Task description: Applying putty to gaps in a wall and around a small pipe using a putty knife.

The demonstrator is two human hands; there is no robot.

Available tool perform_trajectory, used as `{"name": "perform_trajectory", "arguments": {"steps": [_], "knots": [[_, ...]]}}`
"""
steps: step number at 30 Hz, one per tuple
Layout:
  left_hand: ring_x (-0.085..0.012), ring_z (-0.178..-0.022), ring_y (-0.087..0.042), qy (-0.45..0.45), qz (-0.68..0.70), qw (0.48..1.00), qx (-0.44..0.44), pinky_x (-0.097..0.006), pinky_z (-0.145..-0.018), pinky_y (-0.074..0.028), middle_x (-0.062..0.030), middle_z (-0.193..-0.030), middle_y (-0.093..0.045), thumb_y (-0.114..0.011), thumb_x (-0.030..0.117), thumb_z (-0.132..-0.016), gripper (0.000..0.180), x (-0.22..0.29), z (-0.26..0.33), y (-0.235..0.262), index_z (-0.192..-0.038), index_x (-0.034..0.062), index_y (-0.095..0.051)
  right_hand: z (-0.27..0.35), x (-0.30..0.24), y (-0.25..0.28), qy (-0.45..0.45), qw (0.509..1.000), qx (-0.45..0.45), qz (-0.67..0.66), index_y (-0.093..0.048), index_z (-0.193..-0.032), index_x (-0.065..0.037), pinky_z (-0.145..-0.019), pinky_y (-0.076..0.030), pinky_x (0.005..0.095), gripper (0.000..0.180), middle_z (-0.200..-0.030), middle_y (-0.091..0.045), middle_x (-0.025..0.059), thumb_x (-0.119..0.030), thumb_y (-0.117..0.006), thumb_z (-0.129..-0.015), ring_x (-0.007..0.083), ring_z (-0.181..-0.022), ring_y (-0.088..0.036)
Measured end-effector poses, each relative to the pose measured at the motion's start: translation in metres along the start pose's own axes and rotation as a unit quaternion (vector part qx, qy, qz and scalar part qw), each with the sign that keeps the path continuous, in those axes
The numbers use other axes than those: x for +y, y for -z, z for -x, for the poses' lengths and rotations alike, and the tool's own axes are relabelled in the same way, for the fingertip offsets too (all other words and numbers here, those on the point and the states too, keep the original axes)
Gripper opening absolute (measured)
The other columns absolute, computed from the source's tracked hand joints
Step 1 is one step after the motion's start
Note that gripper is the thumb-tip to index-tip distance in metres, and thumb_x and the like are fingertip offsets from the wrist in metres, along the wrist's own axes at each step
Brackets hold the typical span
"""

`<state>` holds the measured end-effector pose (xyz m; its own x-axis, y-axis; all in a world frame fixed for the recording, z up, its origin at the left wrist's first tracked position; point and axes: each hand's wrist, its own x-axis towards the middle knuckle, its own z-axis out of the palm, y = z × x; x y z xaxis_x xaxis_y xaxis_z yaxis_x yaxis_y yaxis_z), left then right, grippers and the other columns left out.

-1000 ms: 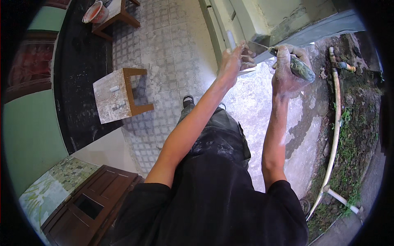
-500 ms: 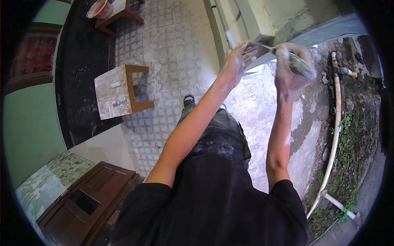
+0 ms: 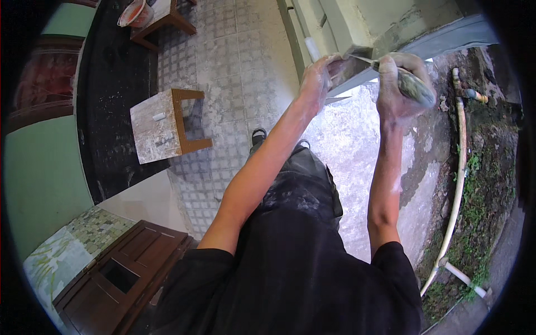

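Note:
My right hand (image 3: 403, 86) is closed around the rounded, putty-smeared handle of a trowel (image 3: 416, 89). The trowel's thin metal neck points left toward my left hand, near the corner of a pale green wall or pillar (image 3: 329, 28). Dusted white, my left hand (image 3: 317, 84) is curled around what looks like a white-handled, flat-bladed scraper (image 3: 312, 50). The scraper's white end shows above the hand and a thin grey edge below; its middle is hidden. Between the hands is a dark, smeared flat surface; I cannot tell which tool it belongs to.
To the left, a dusty low wooden stool (image 3: 156, 125) bears a small white piece. Farther off, a reddish bucket (image 3: 134, 14) stands by another stool. A pale pipe (image 3: 459, 151) runs along mossy ground at right. A brown wooden door (image 3: 125, 268) is at lower left.
My left hand has shifted slightly left. My right hand, with the trowel, has moved a little to the right, so the hands are farther apart.

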<state>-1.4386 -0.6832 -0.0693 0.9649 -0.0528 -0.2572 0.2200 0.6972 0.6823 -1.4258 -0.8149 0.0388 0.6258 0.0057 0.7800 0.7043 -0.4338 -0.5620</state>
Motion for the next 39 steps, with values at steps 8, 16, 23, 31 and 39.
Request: {"name": "perform_trajectory", "arguments": {"steps": [8, 16, 23, 31, 39], "knots": [[-0.0212, -0.124, -0.047, 0.023, -0.047, 0.998, 0.017, -0.045, -0.105, -0.032, -0.0086, -0.129, -0.058, -0.047, 0.043, -0.098, 0.043, 0.005, 0.001, 0.002, -0.125, 0.0104, -0.056, 0.006, 0.012, -0.010, -0.003, 0.996, 0.036, -0.076, -0.068, -0.074, -0.004, -0.054, -0.049, 0.0252, 0.012, -0.065, -0.066, 0.0039, -0.011, -0.077, -0.079, 0.0094, -0.058, -0.060], [-0.0216, -0.133, -0.038, 0.017, -0.079, 0.997, -0.020, -0.046, -0.108, -0.030, -0.0102, -0.138, -0.052, -0.043, 0.041, -0.100, 0.050, 0.007, 0.000, 0.011, -0.135, 0.0053, -0.049, 0.002, 0.006, -0.007, 0.074, 0.996, 0.036, -0.038, -0.067, -0.074, -0.002, -0.055, -0.050, 0.0259, 0.010, -0.069, -0.067, 0.0074, -0.005, -0.076, -0.076, 0.0116, -0.059, -0.063], [-0.0236, -0.129, -0.042, 0.025, -0.074, 0.997, -0.003, -0.046, -0.109, -0.029, -0.0131, -0.137, -0.052, -0.044, 0.042, -0.100, 0.048, 0.007, -0.001, 0.010, -0.133, 0.0069, -0.051, 0.008, 0.004, -0.002, -0.033, 0.999, -0.030, 0.008, -0.065, -0.076, 0.000, -0.067, -0.051, 0.0291, 0.005, -0.077, -0.068, 0.0084, 0.000, -0.070, -0.077, 0.0149, -0.068, -0.061], [-0.0236, -0.120, -0.049, 0.021, -0.077, 0.996, 0.026, -0.044, -0.105, -0.034, -0.0134, -0.125, -0.059, -0.047, 0.041, -0.100, 0.044, 0.014, -0.011, 0.013, -0.125, 0.0054, -0.056, 0.001, 0.008, -0.008, 0.063, 0.996, 0.026, -0.050, -0.066, -0.075, -0.001, -0.058, -0.051, 0.0264, 0.013, -0.070, -0.067, 0.0081, -0.007, -0.077, -0.078, 0.0132, -0.061, -0.063], [-0.0311, -0.127, -0.050, 0.069, -0.423, 0.903, 0.020, -0.039, -0.107, -0.040, -0.0163, -0.130, -0.057, -0.065, 0.055, -0.087, 0.073, 0.096, -0.057, -0.020, -0.134, 0.0003, -0.053, 0.005, 0.010, -0.007, 0.041, 0.996, 0.031, -0.067, -0.066, -0.073, -0.001, -0.059, -0.051, 0.0269, 0.011, -0.069, -0.067, 0.0082, -0.004, -0.075, -0.077, 0.0138, -0.061, -0.063]]}}
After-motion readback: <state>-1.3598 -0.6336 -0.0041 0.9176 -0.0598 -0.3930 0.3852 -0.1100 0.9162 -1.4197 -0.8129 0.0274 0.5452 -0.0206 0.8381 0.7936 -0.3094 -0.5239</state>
